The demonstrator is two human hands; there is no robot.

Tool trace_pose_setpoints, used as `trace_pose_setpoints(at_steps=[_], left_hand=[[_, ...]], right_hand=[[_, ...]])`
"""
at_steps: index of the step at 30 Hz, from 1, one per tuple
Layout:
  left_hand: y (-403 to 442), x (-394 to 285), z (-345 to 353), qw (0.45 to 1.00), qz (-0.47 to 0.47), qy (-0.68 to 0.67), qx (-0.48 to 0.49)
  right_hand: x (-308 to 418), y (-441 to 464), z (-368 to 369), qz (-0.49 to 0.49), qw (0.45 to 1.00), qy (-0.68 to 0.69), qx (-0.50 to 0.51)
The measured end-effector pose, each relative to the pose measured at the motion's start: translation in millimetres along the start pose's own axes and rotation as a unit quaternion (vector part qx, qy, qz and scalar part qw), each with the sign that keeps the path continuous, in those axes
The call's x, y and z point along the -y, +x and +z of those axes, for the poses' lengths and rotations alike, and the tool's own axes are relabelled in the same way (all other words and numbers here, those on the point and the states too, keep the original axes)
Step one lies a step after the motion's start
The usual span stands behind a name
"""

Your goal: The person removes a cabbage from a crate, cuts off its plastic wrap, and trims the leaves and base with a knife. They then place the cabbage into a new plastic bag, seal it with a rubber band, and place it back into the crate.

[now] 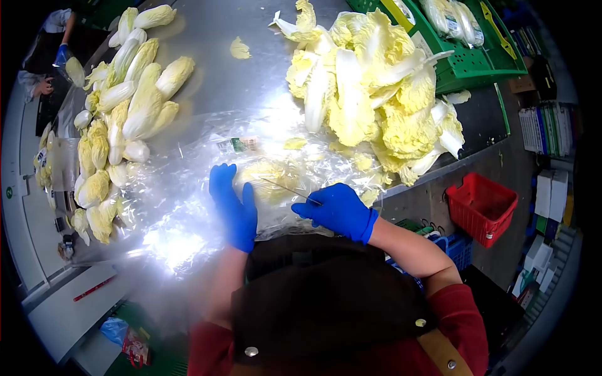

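My right hand (342, 213), in a blue glove, is closed around a knife (285, 187) whose thin blade points left over a pale napa cabbage (266, 172). That cabbage lies in front of me on clear plastic film (182, 163), among glare and loose leaf bits. At its left side is my left hand (234, 205), also blue-gloved, with thumb and fingers apart and nothing gripped. Whether the left fingers touch the cabbage I cannot tell. A small printed label (237, 144) shows on the film just beyond.
Cut-off cabbage leaves (376, 81) are heaped at the right. Several whole cabbages (144, 100) lie at the left. A green crate (467, 66) with wrapped cabbages stands back right, a red basket (483, 207) lower right. Another person's gloved hand (63, 55) holds a cabbage far left.
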State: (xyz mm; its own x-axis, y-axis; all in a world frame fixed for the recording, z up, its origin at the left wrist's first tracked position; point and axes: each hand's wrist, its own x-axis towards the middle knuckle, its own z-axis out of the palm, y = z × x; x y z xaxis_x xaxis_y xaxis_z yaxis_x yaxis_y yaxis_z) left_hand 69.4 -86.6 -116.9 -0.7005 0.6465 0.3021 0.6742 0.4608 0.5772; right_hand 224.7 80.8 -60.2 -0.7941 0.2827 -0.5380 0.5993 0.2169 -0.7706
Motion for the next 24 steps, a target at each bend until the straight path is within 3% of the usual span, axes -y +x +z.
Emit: trace_pose_setpoints(at_steps=[4,7,12,16,20,24], left_hand=[[-1,12,17,0.999,-0.005,-0.033,0.021],[0,19,25,1.0,-0.005,-0.015,0.02],[5,26,33,1.0,-0.006,-0.011,0.014],[12,25,35,0.998,0.043,0.034,-0.007],[11,23,39,0.998,0.045,0.039,-0.038],[13,19,38,0.997,0.045,0.047,-0.045]], right_hand=[[-12,-3,-6,0.05,0.998,0.014,0.044],[-21,2,14,-0.088,0.983,0.009,-0.158],[4,39,16,-0.077,0.991,0.0,-0.106],[-12,81,45,-0.152,0.961,0.098,-0.208],[-17,81,43,-0.087,0.924,0.322,-0.186],[-10,42,12,-0.053,0.938,0.247,-0.237]])
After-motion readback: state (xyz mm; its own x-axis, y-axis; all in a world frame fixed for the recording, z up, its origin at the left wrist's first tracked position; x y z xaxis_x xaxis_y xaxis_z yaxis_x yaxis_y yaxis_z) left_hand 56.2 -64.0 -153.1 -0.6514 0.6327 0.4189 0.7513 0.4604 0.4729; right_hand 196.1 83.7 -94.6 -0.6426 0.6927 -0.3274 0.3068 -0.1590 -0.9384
